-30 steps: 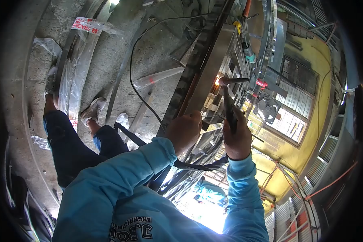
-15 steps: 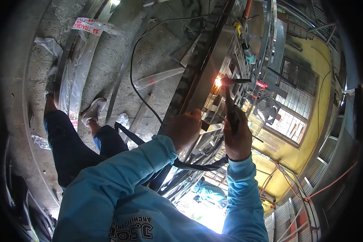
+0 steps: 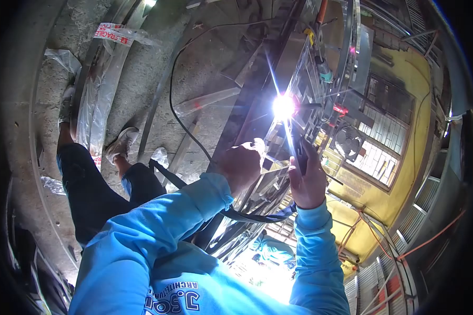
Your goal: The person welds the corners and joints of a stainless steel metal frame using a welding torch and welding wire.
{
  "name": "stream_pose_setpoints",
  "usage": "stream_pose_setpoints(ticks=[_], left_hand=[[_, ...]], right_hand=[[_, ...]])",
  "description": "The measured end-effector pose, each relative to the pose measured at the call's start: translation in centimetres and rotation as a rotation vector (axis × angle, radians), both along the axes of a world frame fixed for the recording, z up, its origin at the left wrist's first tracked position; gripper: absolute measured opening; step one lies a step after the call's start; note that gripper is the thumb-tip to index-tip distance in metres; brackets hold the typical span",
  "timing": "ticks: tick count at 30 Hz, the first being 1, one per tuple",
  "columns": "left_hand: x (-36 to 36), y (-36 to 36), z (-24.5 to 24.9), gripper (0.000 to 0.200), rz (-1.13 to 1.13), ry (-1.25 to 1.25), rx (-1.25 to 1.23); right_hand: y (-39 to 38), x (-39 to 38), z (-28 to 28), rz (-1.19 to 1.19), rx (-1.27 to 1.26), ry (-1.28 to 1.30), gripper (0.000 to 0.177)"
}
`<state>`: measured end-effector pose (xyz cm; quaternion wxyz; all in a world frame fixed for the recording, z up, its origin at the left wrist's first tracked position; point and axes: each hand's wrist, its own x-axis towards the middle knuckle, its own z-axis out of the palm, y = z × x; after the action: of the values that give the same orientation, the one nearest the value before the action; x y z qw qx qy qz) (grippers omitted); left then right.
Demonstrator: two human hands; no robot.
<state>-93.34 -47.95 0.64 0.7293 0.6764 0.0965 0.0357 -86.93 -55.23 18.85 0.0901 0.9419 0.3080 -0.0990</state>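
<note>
Welding torch [image 3: 301, 157] at centre, its head by the bright arc [image 3: 284, 106] at the metal frame [image 3: 294, 52]. Glare hides tip and seam. Right hand [image 3: 309, 181] closed round the handle; left hand [image 3: 240, 165] curled, apart from it, to its left; cannot tell whether it grips anything. Judgement: wants a steady wrist, short even arc, left fingers clear of spatter, eyes shielded, slack in the dark cable [image 3: 257, 216] near the wrists.

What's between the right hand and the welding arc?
The torch: head view shows it running from the right hand up toward the arc, where glare hides its tip.
</note>
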Motion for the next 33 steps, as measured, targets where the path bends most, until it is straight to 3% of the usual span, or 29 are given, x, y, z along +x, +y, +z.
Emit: stream_pose_setpoints(ticks=[6,12,15,25,33], left_hand=[[0.2,0.1,0.5,0.012,0.069,0.014,-0.084],[0.2,0.1,0.6,0.009,0.035,0.035,-0.073],[0.0,-0.1,0.3,0.011,-0.11,0.07,0.059],[0.6,-0.2,0.4,0.014,0.106,-0.008,-0.068],[0.5,-0.1,0.4,0.013,0.017,0.022,-0.023]], right_hand=[[-0.8,0.2,-0.2,0.012,0.087,0.005,0.051],[0.2,0.0,-0.2,0.007,-0.003,-0.04,0.052],[-0.4,0.1,0.0,-0.019,-0.015,0.002,0.056],[-0.2,0.1,0.1,-0.021,0.093,0.02,0.052],[-0.2,0.1,0.3,-0.037,-0.006,0.013,0.054]])
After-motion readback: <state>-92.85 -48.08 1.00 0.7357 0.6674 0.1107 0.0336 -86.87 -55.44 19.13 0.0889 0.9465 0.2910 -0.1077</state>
